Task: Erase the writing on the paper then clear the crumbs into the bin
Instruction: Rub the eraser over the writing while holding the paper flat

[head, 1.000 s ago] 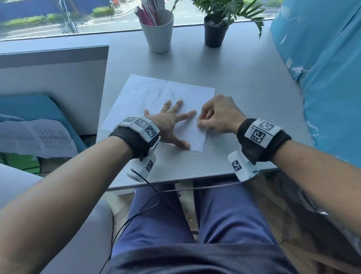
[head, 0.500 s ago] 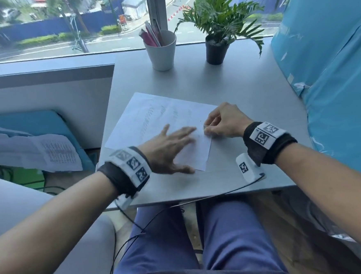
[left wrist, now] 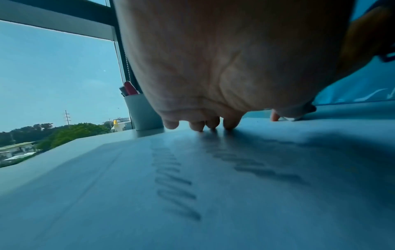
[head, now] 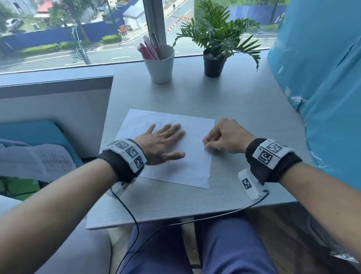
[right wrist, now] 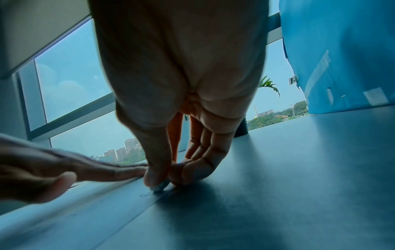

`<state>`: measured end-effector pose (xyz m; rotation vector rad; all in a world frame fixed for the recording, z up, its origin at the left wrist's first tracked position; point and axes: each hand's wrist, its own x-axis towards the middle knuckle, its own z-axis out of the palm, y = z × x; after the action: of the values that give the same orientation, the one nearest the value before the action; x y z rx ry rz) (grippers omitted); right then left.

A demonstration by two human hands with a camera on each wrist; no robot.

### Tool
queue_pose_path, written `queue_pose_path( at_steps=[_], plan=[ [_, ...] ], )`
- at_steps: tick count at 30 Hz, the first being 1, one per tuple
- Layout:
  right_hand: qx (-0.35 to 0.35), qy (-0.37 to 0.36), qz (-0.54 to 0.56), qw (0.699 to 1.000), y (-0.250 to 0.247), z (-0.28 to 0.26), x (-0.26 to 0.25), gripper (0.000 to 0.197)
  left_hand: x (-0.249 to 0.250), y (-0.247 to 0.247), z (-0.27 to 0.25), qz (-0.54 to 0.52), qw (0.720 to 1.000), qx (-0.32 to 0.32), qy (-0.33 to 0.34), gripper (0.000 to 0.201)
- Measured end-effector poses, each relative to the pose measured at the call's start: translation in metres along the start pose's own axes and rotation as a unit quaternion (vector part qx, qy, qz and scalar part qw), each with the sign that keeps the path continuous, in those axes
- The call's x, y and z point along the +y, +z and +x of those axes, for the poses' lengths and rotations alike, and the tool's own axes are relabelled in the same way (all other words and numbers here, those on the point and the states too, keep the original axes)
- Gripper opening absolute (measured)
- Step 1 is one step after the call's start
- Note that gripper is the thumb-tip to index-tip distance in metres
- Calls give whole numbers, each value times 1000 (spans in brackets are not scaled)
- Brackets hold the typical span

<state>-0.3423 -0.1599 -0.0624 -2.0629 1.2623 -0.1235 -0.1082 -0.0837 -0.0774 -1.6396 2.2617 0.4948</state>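
A white sheet of paper lies tilted on the grey table. Faint pencil writing runs across the paper. My left hand lies flat on the sheet's middle, fingers straight and pressing down. My right hand is at the sheet's right edge. Its thumb and fingers pinch a small pale eraser, whose tip touches the paper by the edge. The left hand lies just to the left of the right hand. No bin is in view.
A white cup of pens and a small potted plant stand at the table's far side by the window. A tall blue plastic-wrapped mass borders the right side. A wrist cable hangs over the table's front edge.
My left hand has slid from the sheet's near edge up to its middle and its fingers have closed together. The right hand stays at the right edge with the eraser.
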Motion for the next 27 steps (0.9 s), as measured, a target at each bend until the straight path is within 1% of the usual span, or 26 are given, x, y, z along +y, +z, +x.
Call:
queue_pose_path(
  at_steps=[1,2,4,5,7,9,11,14,16,19,20,21,24,25,26,27],
  plan=[
    [1,-4,-4,1000,0,0,-1,17,-1,-2,2,-3,1000,15,-3,94],
    [0,-8,-11,1000,1,-1,-1,17,2,-2,2,-13,1000,25,13,96],
    [-4,-14,-39,999,1,-1,-2,18,10,1,1,-41,998,17,53,100],
    [-7,-16,-57,998,0,0,-4,19,13,4,0,-51,997,3,56,104],
    [-14,-22,-78,997,-1,2,-10,20,14,8,0,-65,997,-17,26,116],
    [-10,-39,-60,997,0,5,-19,17,10,8,3,-77,997,-18,-5,130],
    [3,-55,-32,998,2,10,-28,13,8,8,5,-77,997,-25,-12,142],
    [30,-58,-53,996,12,15,-36,11,7,11,5,-75,996,-38,-15,152],
    [16,-73,-62,995,27,4,-42,9,7,13,7,-74,996,-39,-17,157],
    [-73,-141,-72,985,49,-26,-54,4,7,15,9,-74,996,-40,-18,160],
    [-89,-154,-85,980,48,-26,-55,3,6,16,9,-73,996,-40,-18,160],
    [-79,-149,-94,981,43,-19,-53,3,6,15,8,-76,996,-40,-18,160],
    [19,-93,-80,992,23,8,-45,5,6,15,7,-84,996,-34,-15,160],
    [29,-89,-81,992,24,7,-44,5,6,16,7,-84,996,-34,-16,160],
    [12,-96,-82,992,29,1,-46,5,6,15,7,-84,996,-34,-17,160],
    [-25,-113,-86,990,37,-10,-49,5,6,15,6,-85,996,-35,-18,160]
  ],
)
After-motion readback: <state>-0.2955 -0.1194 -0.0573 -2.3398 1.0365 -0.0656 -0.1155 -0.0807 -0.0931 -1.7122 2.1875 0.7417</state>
